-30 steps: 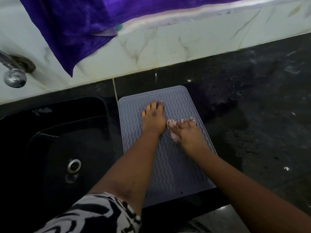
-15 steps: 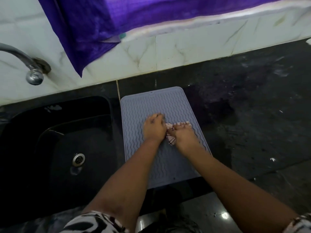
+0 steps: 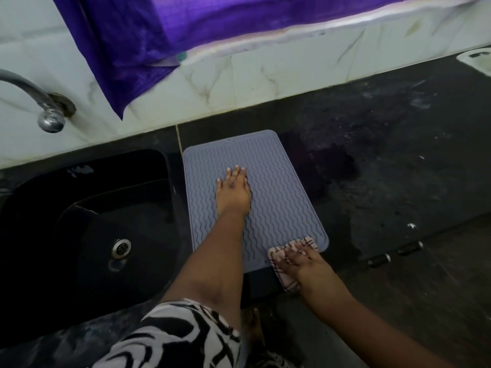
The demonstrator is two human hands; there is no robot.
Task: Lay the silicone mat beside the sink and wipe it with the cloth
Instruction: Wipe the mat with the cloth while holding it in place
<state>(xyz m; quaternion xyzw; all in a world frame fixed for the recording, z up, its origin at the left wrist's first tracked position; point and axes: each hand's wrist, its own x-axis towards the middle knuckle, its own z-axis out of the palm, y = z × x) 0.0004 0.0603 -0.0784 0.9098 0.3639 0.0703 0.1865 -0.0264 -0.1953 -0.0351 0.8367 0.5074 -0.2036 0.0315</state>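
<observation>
The right hand presses flat, fingers spread and straight, on the checked cloth at the lower right corner of the silicone mat, near the frame's centre bottom. The left hand lies palm down with straight fingers on the mat's middle. The grey ribbed mat lies flat on the dark counter, just beside the black sink at left. A tap shows at upper left.

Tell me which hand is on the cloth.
The right hand presses the cloth at the mat's near right corner; the left hand lies bare mid-mat.
</observation>
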